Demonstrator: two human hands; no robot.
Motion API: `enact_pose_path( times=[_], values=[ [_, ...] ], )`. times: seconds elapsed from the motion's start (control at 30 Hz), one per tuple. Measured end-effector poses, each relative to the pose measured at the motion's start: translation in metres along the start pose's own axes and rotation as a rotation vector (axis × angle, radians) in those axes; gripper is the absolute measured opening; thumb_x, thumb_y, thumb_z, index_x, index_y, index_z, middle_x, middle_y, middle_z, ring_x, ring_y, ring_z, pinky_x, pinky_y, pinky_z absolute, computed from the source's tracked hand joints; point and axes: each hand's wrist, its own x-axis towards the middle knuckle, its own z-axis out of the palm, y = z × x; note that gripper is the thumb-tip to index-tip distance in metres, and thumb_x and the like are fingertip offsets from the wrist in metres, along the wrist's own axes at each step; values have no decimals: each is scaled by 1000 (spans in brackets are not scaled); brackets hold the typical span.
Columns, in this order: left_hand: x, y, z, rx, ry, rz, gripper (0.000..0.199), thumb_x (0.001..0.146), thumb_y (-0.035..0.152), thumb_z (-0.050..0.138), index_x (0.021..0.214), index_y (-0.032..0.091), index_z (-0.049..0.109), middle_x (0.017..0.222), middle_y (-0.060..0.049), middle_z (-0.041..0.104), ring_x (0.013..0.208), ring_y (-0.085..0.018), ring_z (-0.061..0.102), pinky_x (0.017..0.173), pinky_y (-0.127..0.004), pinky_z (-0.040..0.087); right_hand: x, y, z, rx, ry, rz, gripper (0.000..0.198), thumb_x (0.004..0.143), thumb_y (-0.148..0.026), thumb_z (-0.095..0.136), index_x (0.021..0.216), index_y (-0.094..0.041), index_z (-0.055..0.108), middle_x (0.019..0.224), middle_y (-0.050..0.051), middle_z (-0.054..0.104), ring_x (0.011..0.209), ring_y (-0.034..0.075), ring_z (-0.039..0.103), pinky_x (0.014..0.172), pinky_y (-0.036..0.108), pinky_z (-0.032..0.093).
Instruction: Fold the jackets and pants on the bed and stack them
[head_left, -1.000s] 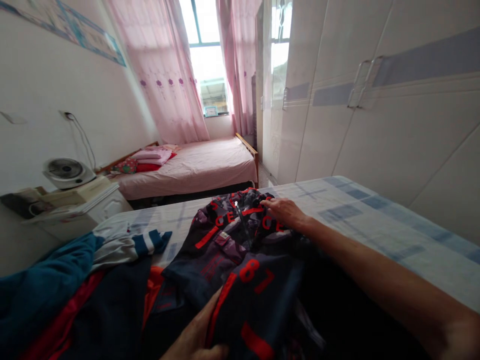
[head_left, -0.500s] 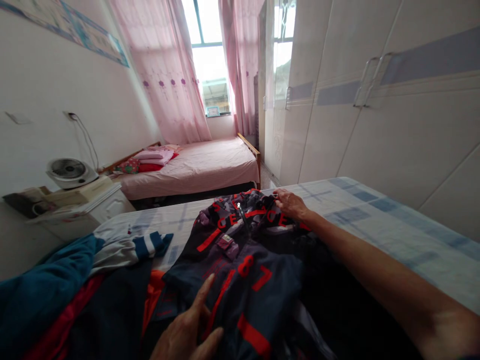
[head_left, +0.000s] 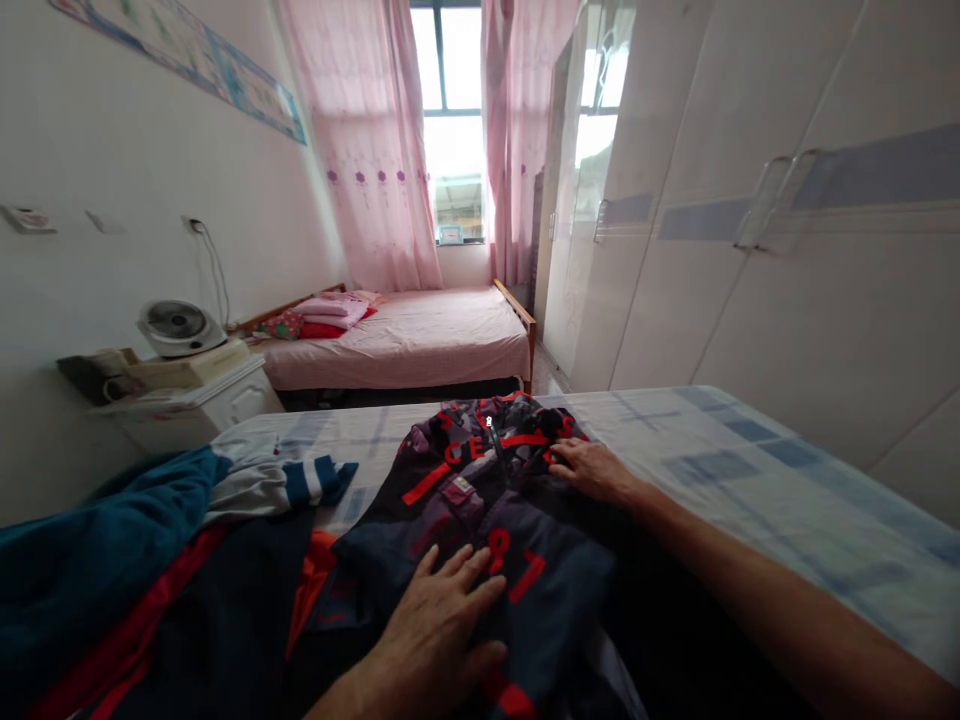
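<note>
A dark zip jacket with red lettering and red stripes lies front up on the bed before me, collar pointing away. My left hand rests palm down on its lower front, fingers spread beside the red numerals. On the right side of the chest, my right hand touches the fabric with its fingers stretched toward the zip. The right sleeve and lower edge are partly hidden by my arms and shadow.
A pile of clothes, with a teal garment and a grey striped sleeve, lies at left. The checked mattress extends right. Beyond are a pink bed, a fan on a cabinet, and white wardrobes.
My left hand has gone from a pointing finger to lying flat with spread fingers. My right hand has moved from the shoulder edge down onto the chest. The view has shifted slightly left.
</note>
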Motion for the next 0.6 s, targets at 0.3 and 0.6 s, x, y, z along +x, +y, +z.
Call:
enact_pose_path(
  times=[0.3,0.6],
  values=[
    [53,-18,16,-103,266,-35,50,86,47,51,133,31,47,145,-6,41,136,-26,32,113,-51,20,104,3,-33,160,98,232,33,92,-32,50,119,-15,54,124,11,55,112,21,53,95,42,43],
    [61,-41,42,-39,239,38,59,86,51,47,139,29,37,145,-11,38,134,-31,34,107,-58,27,183,-1,2,438,-46,392,33,89,-36,55,115,-15,55,114,7,57,97,20,58,82,40,51]
  ],
)
